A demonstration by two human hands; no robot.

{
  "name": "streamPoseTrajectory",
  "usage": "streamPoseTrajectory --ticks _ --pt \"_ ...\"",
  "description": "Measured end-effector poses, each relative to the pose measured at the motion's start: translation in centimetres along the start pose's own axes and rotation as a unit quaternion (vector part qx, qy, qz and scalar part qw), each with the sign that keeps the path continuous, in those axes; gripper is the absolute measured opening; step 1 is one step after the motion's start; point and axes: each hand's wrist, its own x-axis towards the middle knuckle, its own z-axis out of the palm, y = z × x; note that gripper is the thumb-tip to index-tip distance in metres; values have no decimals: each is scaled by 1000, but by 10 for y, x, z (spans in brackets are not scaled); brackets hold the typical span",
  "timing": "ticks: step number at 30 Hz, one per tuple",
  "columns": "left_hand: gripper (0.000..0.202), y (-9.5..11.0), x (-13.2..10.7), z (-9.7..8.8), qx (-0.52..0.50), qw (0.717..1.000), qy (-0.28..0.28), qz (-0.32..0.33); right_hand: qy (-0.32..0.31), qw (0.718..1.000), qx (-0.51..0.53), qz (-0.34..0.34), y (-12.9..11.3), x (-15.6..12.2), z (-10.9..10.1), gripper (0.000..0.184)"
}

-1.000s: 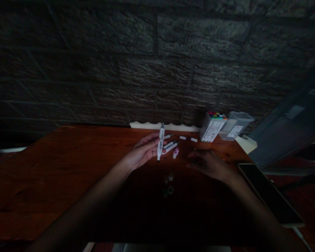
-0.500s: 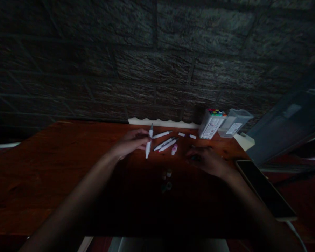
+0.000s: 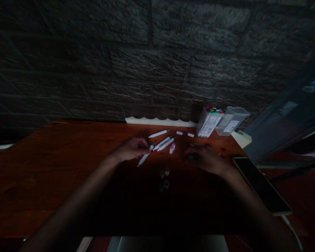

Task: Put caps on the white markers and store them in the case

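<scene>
Left of the middle, my left hand (image 3: 133, 149) has its thumb and fingers closed on a white marker (image 3: 143, 160), tilted low over the wooden table, its dark tip end pointing away. Just beyond lie several more uncapped white markers, among them one marker (image 3: 159, 133) farther back and another marker (image 3: 162, 142) nearer. To their right my right hand (image 3: 204, 158) is curled close to the table around a small blue-green piece (image 3: 191, 156), apparently a marker cap; shadow hides most of it. Pink caps (image 3: 172, 148) lie between the hands.
White caps (image 3: 179, 133) lie farther back, and several dim caps (image 3: 167, 172) nearer me. A clear case of markers (image 3: 209, 122) and a second clear case (image 3: 232, 120) stand back right. A phone (image 3: 262, 185) with a cable lies at the right edge. A stone-patterned wall (image 3: 157, 70) rises behind.
My left hand has lowered the marker from a nearly upright pose to a flatter slant, nearer the other markers. My right hand stays about where it was. The view has shifted slightly.
</scene>
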Motion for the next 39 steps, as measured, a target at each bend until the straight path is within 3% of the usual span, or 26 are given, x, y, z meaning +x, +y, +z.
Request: streamPoseTrajectory --ticks 4,9,12,21,39 --pt "33 -2 2 1 79 995 33 48 -11 1000 -7 -3 1 0 -2 19" --pt "31 1 2 5 197 966 116 119 -16 1000 3 -5 3 0 -1 19" --pt "29 7 0 11 230 953 131 150 -6 1000 2 8 4 0 -1 20" --pt "24 11 -1 27 262 938 106 203 12 999 12 33 14 1 3 19" --pt "25 11 -1 30 242 944 77 212 -9 1000 22 17 0 1 2 18"
